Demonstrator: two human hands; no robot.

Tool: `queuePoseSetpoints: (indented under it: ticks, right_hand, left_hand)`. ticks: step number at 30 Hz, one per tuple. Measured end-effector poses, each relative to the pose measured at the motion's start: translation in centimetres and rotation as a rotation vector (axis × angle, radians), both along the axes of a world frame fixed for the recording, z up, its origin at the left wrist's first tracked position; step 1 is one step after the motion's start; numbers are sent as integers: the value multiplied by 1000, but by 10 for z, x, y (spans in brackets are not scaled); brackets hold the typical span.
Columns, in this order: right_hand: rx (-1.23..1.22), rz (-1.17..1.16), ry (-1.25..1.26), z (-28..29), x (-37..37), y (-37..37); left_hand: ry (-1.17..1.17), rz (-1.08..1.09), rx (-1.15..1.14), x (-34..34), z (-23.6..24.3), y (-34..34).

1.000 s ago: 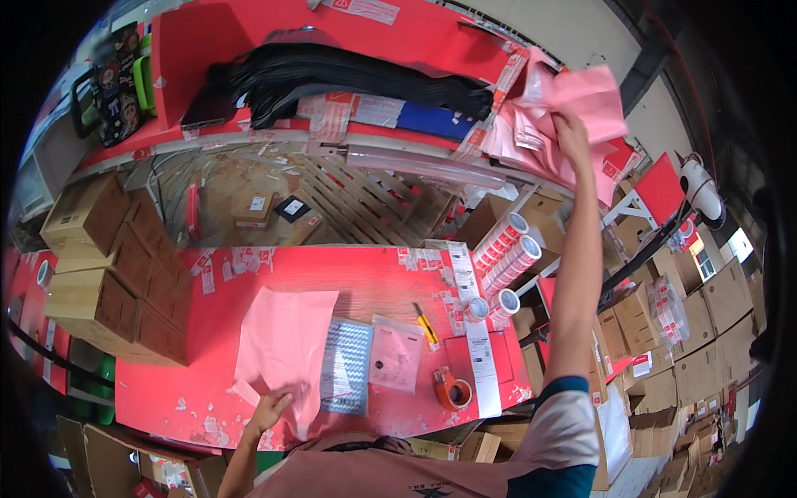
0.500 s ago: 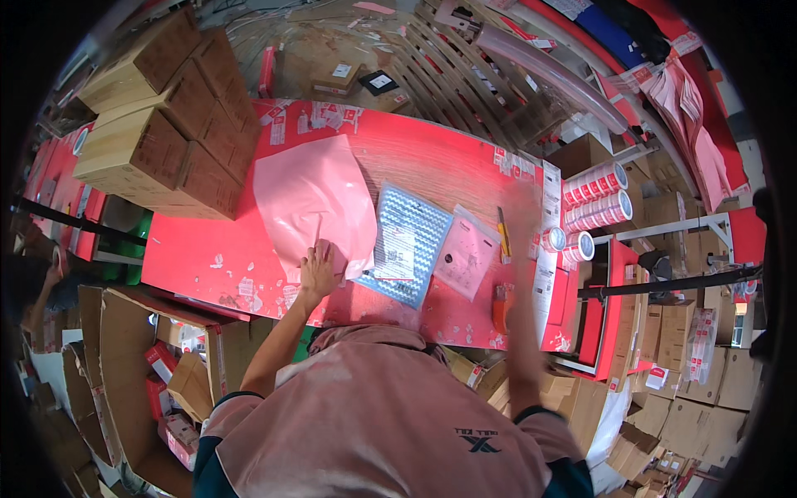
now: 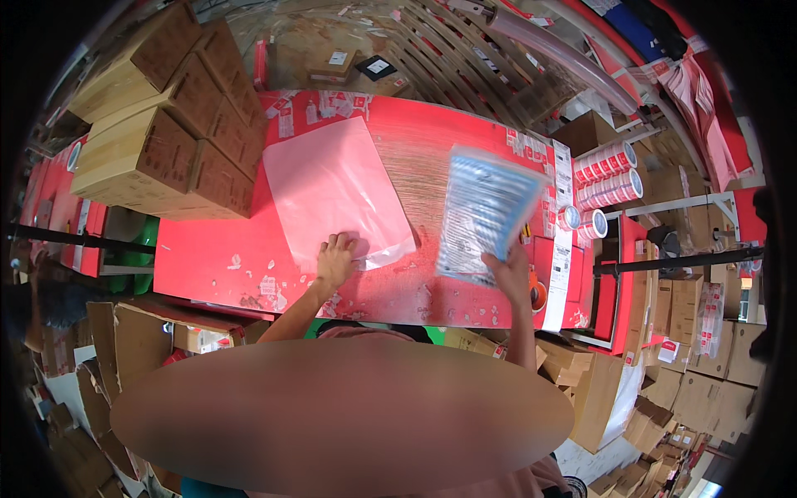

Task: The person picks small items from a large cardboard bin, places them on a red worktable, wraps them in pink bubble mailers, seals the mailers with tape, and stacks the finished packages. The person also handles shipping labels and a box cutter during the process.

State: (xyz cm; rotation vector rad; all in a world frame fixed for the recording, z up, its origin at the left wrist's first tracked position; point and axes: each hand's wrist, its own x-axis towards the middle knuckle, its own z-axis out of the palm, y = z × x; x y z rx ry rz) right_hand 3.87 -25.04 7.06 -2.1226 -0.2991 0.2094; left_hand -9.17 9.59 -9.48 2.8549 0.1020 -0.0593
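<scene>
A flat pink plastic mailing bag [image 3: 336, 178] lies on the red table, its lower edge toward me. My left hand [image 3: 338, 259] is at that edge, fingers bent and closed on the film near the bag's mouth. On the right, my right hand [image 3: 510, 272] grips the lower right corner of a clear plastic packet with blue-and-white wavy stripes [image 3: 486, 212]. This packet is raised and tilted, slightly blurred, with a white printed sheet showing through. The smaller pink packet seen earlier is out of sight.
Stacked brown cartons [image 3: 166, 124] stand on the left of the red table [image 3: 212, 257]. Tape rolls [image 3: 610, 178] line its right side, near a yellow cutter [image 3: 525, 233] and an orange tool [image 3: 538, 295]. An open carton [image 3: 137, 340] sits below left; wooden pallets [image 3: 465, 70] lie beyond.
My right hand has come down from the far right and taken hold of the striped packet, lifting it and shifting it right. The pink bag has flattened and moved slightly right with my left hand.
</scene>
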Motion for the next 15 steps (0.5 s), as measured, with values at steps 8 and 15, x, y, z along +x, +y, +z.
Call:
queuePoseSetpoints:
  ticks: [8,15]
  right_hand:
    - [528,-104,674,-55,-112,41]
    - [521,-189,649,-91,-152,-5]
  left_hand:
    - [12,-24,-310,20,-19,18]
    - [169,-147,-284,21,-23,26]
